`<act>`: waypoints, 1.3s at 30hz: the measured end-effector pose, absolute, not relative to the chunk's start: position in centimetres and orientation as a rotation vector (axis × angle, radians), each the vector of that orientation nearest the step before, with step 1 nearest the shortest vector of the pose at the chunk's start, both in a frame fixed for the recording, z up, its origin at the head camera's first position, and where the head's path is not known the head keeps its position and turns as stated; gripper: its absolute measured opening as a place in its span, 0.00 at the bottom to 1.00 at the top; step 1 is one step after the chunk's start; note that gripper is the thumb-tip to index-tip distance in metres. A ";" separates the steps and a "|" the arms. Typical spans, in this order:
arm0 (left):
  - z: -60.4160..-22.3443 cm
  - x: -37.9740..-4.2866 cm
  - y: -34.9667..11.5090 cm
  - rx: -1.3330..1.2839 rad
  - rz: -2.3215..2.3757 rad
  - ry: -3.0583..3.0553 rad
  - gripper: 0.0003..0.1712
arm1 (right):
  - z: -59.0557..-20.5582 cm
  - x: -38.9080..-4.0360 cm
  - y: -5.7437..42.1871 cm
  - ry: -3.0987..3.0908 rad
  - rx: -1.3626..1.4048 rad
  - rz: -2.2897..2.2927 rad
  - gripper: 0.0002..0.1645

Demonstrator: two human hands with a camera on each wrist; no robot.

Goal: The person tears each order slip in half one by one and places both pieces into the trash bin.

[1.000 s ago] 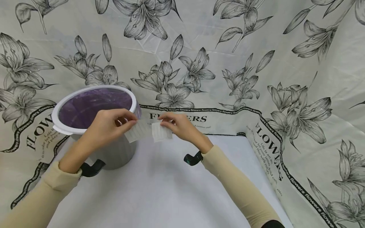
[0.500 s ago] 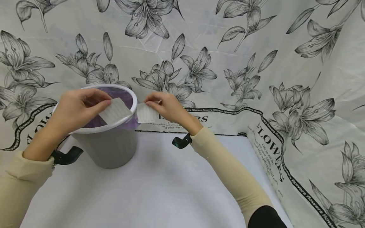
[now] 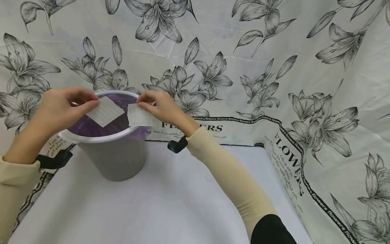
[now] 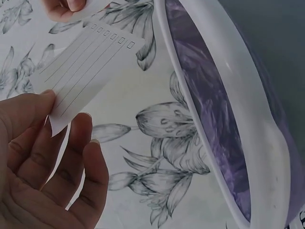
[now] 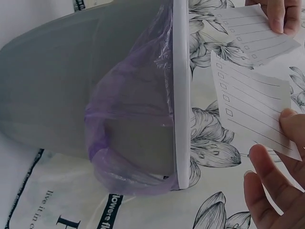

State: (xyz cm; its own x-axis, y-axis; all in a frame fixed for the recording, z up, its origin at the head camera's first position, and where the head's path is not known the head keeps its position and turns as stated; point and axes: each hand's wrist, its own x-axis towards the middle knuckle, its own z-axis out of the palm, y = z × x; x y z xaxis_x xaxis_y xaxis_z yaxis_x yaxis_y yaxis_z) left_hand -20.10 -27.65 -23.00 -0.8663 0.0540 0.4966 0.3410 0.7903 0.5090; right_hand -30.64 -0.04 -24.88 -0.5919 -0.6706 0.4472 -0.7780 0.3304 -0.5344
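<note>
My left hand [image 3: 65, 108] pinches a torn piece of lined paper [image 3: 105, 112] by one corner between thumb and fingertips. Printed lines and a row of small checkbox squares show on this piece in the left wrist view. Another torn piece of checklist paper [image 3: 138, 116] hangs from the thumb and fingers of my right hand [image 3: 161, 106]. In the right wrist view that second paper [image 5: 252, 102] has a ragged edge. Both papers are over the mouth of a grey trash bin [image 3: 112, 162] and apart from each other.
The bin has a white rim [image 3: 100, 138] and a purple bag [image 3: 141, 133] lining it, part of which hangs outside. It stands at the left of a white table [image 3: 170, 203]. A flower-print cloth [image 3: 250, 30] covers the wall behind.
Both hands have moved up and left, carrying the papers from in front of the bin to above its mouth. The grip on each paper looks the same.
</note>
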 end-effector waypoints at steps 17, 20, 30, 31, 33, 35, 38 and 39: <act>-24.0 -20.8 -30.3 -0.151 -0.831 -2.675 0.21 | -24.8 -32.7 -3.9 -2.615 1.139 1.251 0.11; -24.4 -21.0 -30.6 -0.143 -0.865 -2.673 0.21 | -25.1 -33.1 -4.3 -2.627 1.111 1.250 0.11; -25.3 -21.7 -31.6 -0.119 -0.907 -2.680 0.24 | -25.7 -34.2 -5.2 -2.627 0.963 1.308 0.12; -25.3 -21.8 -31.7 -0.117 -0.909 -2.683 0.24 | -25.7 -34.2 -5.2 -2.632 0.963 1.291 0.12; -25.4 -21.8 -31.8 -0.120 -0.911 -2.682 0.23 | -25.9 -34.3 -5.3 -2.644 0.978 1.265 0.11; -25.4 -21.8 -31.7 -0.130 -0.925 -2.683 0.22 | -26.0 -34.2 -5.4 -2.659 1.008 1.226 0.11; -25.5 -21.9 -31.3 -0.161 -0.907 -2.702 0.20 | -26.1 -34.1 -5.4 -2.675 1.050 1.198 0.10; -25.6 -22.0 -31.2 -0.170 -0.898 -2.706 0.20 | -26.2 -34.0 -5.5 -2.677 1.064 1.190 0.10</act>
